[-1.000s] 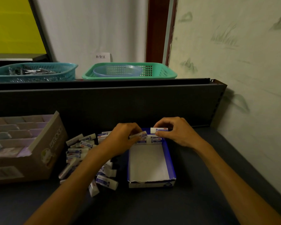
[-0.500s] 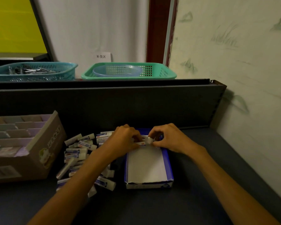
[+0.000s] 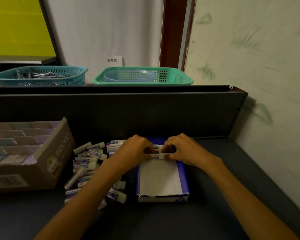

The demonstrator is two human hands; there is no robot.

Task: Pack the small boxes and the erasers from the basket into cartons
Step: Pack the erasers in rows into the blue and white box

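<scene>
A blue carton [image 3: 183, 175] with a white inside stands open on the dark table. A few erasers [image 3: 157, 154] in blue-and-white sleeves lie in a row at its far end. My left hand [image 3: 134, 148] and my right hand [image 3: 184, 149] meet over that row, fingers curled and pinching the erasers there. A heap of several loose erasers [image 3: 87, 161] lies on the table to the left of the carton, partly under my left forearm.
A brown cardboard box [image 3: 54, 158] with divided compartments stands at the left. On the shelf behind are a teal basket [image 3: 40, 76] with metal items and a green basket [image 3: 171, 76] holding a blue bowl [image 3: 130, 75]. A wall runs along the right.
Both hands have come down from above the carton's far end onto the row of erasers and closed together. The view has shifted slightly.
</scene>
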